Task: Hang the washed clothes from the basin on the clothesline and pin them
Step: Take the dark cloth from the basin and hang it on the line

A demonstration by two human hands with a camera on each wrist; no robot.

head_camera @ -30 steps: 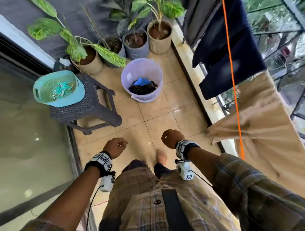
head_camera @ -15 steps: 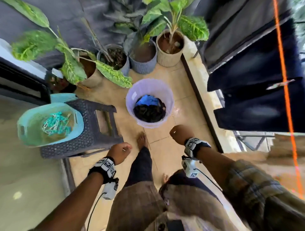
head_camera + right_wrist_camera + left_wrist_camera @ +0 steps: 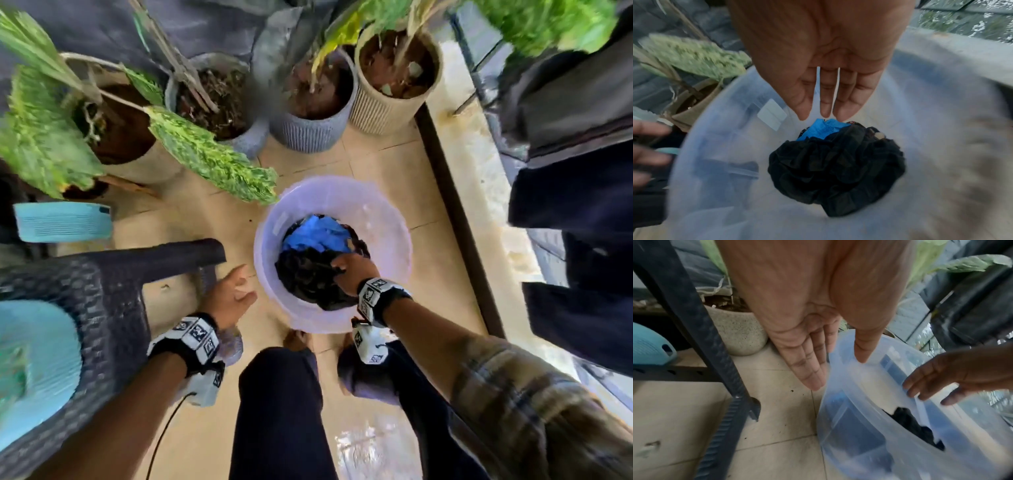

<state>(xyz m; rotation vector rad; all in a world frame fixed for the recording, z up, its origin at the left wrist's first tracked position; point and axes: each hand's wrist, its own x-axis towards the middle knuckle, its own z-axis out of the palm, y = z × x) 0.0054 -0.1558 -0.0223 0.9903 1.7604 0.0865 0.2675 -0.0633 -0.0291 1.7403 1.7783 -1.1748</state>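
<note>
Reaching right hand [image 3: 350, 274], 1 basin [image 3: 394, 219], 2 clothes [image 3: 836, 162]

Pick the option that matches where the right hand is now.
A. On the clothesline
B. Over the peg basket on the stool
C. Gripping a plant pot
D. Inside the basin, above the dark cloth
D: the right hand reaches open-fingered into the basin, above the dark cloth.
</note>
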